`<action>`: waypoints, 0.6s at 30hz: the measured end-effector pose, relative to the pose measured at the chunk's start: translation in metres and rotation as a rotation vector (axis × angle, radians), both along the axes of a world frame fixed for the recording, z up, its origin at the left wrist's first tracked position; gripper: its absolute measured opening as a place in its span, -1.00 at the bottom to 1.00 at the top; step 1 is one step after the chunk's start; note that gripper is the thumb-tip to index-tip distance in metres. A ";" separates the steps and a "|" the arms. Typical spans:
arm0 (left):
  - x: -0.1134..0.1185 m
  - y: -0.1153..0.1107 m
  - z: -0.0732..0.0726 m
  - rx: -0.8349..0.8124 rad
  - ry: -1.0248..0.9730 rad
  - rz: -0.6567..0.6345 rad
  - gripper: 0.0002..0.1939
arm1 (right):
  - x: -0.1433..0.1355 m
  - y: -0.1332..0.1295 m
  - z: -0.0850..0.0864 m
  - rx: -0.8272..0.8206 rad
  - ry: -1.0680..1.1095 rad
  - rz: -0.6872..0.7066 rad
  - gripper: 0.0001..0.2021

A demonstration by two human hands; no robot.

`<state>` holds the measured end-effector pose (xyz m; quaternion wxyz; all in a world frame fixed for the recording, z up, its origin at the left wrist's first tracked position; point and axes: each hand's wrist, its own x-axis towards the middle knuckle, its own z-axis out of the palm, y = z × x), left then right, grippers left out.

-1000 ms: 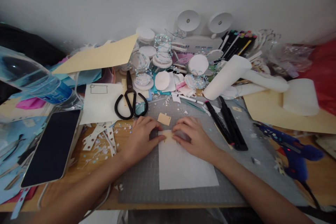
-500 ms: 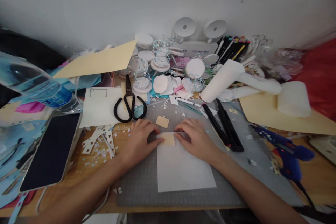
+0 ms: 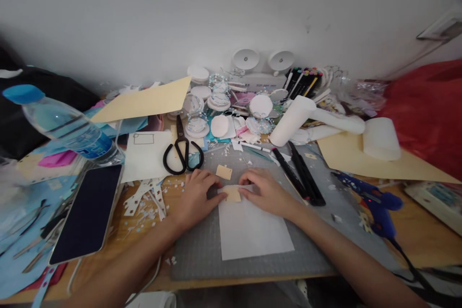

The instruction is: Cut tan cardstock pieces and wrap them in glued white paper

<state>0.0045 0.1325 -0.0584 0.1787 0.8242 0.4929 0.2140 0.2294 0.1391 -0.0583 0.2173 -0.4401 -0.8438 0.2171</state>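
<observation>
From where I stand, both hands are at the top edge of a white sheet lying on the grey cutting mat, with a small cream piece on the sheet's upper end, between the two thumbs. The left hand is curled at the sheet's upper left corner, its thumb at the cream piece's left edge; the right hand bends over the upper right corner, thumb near the piece's other side. Whether either one truly pinches the paper, I cannot tell. Just beyond them lies a second cream piece, flat on the mat. Black-handled scissors rest past the left hand, and a dark phone lies farther left on the table, near a tilted water bottle. Over on the right I see black markers and, well apart from the hands, a blue glue gun.
</observation>
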 end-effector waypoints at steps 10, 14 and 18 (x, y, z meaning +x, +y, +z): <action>-0.003 -0.008 0.005 0.205 -0.001 -0.256 -0.79 | 0.016 -0.007 0.007 0.175 0.029 -0.158 -0.91; -0.003 -0.009 0.005 0.270 0.024 -0.423 -0.78 | 0.060 -0.016 0.012 0.398 -0.147 -0.563 -0.85; 0.000 -0.008 0.001 0.210 0.122 -0.498 -0.66 | 0.094 -0.023 -0.005 0.349 -0.418 -0.800 -0.78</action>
